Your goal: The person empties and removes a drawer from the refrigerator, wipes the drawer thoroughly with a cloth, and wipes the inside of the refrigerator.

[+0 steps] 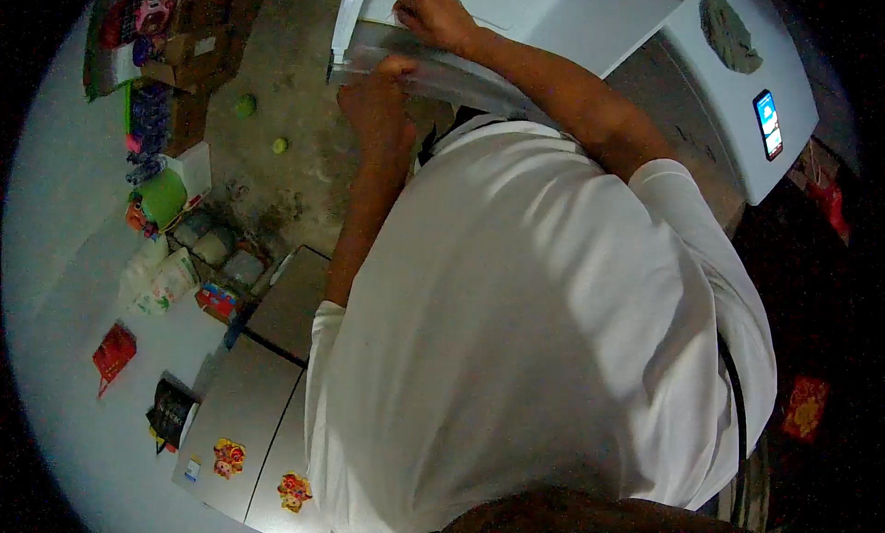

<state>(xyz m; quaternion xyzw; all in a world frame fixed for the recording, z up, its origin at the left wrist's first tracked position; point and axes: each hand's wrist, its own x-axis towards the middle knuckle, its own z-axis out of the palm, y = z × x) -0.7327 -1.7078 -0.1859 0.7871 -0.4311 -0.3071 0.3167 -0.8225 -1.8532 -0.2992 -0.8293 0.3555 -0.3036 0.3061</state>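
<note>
At the top of the head view stands a white open compartment [562, 26] with a clear plastic-looking panel [461, 83] along its near side. My left hand [378, 95] is closed at the left part of this panel, with the thumb side at its edge. Above and to the right, my right hand [437, 18] is curled over the white inner surface, fingers bent together. Whatever lies in its fingers is hidden or too small to make out. A thin dark line runs on the white surface near that hand.
A white surface [701, 63] at the right bears a grey-green cloth [728, 33] and a lit phone [767, 124]. Two green round things [244, 105] lie on the concrete floor [304, 63]. Boxes [192, 58] and bags line the left wall. A grey two-door cabinet [244, 395] stands lower left.
</note>
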